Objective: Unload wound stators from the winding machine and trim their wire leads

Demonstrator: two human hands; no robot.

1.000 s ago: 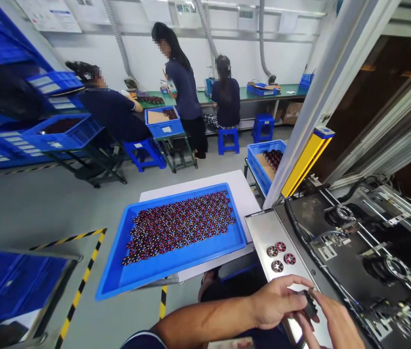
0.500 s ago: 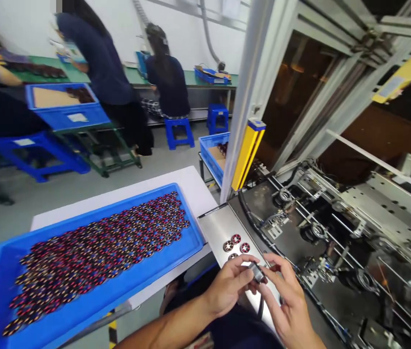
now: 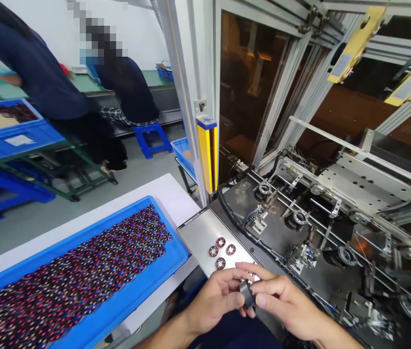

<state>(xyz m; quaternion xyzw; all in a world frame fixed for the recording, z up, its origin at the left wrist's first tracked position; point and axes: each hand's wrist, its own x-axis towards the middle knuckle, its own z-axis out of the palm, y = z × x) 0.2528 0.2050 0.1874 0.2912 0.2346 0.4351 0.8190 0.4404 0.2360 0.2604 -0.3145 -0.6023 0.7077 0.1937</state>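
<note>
A dark grey, short cylindrical part [image 3: 247, 293], possibly a motor stator core, is pinched between my two hands above the machine's front edge. The thumb and fingers of my left hand [image 3: 214, 296] close on its left side. From the right, the fingertips and thumb of my right hand [image 3: 287, 301] press against it, partly hiding its far face. Just beyond my fingers, several small round stators [image 3: 220, 242] with red and dark segments lie on a bare metal plate [image 3: 200, 232].
At left, a blue tray [image 3: 178, 249] full of similar round parts stands on a white table [image 3: 164, 186]. To the right is a machine bed [image 3: 242, 203] with rods and ring fixtures. A yellow sensor bar [image 3: 207, 157] rises by the post. Co-workers [image 3: 129, 89] are at a far bench.
My view has swung right, bringing more of the machine into sight. My right hand has closed in on the grey part, which both hands keep holding.
</note>
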